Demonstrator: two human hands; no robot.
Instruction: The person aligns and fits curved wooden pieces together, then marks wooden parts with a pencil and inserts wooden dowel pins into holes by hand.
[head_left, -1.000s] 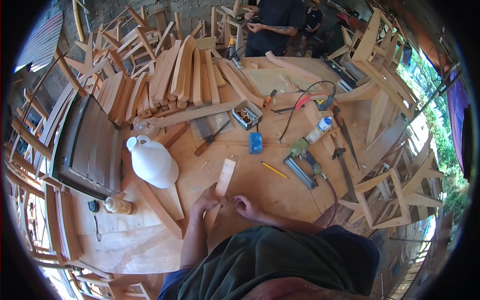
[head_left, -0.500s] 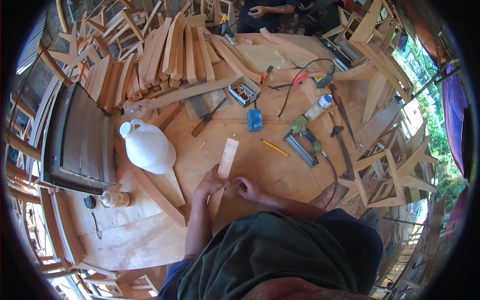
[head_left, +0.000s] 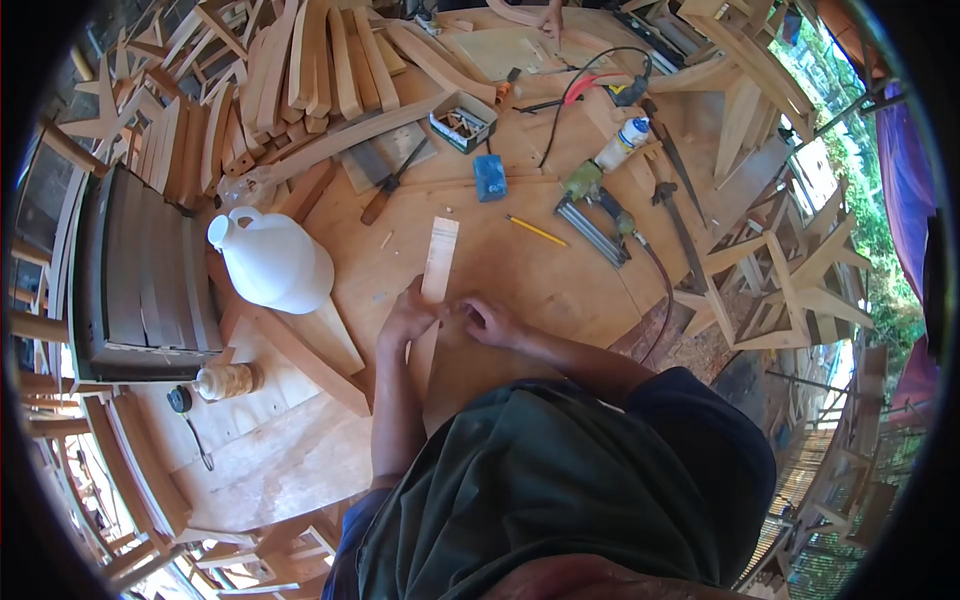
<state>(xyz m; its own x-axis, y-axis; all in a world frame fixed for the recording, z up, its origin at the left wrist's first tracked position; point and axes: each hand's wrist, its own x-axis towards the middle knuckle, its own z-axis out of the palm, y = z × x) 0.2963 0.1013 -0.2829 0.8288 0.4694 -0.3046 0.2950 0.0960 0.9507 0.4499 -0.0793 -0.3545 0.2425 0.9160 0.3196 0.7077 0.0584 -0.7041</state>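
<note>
A flat, pale wooden strip (head_left: 438, 257) points away from me over the workbench, its lower part running down toward my apron. My left hand (head_left: 406, 318) is closed around its middle. Close to the strip's right edge, my right hand (head_left: 490, 323) has its fingers curled in a pinch near the left fingertips. Anything small between those right fingers is too hard to make out. A yellow pencil (head_left: 537, 230) and a blue block (head_left: 490, 178) lie beyond the hands. To the right rests a green nail gun (head_left: 590, 205) with its hose.
On the left stand a white jug (head_left: 272, 262), a small glue-stained bottle (head_left: 226, 381) and a tape measure (head_left: 180, 400). Curved wooden pieces (head_left: 330, 60) are stacked at the back left. A small box (head_left: 463, 122) sits mid-bench. Another person's hand (head_left: 551, 22) reaches in at the far edge.
My view has tilted, so the bench's contents sit higher and further left. Both hands keep nearly the same hold by the strip. The other person's hand now reaches down to the bench.
</note>
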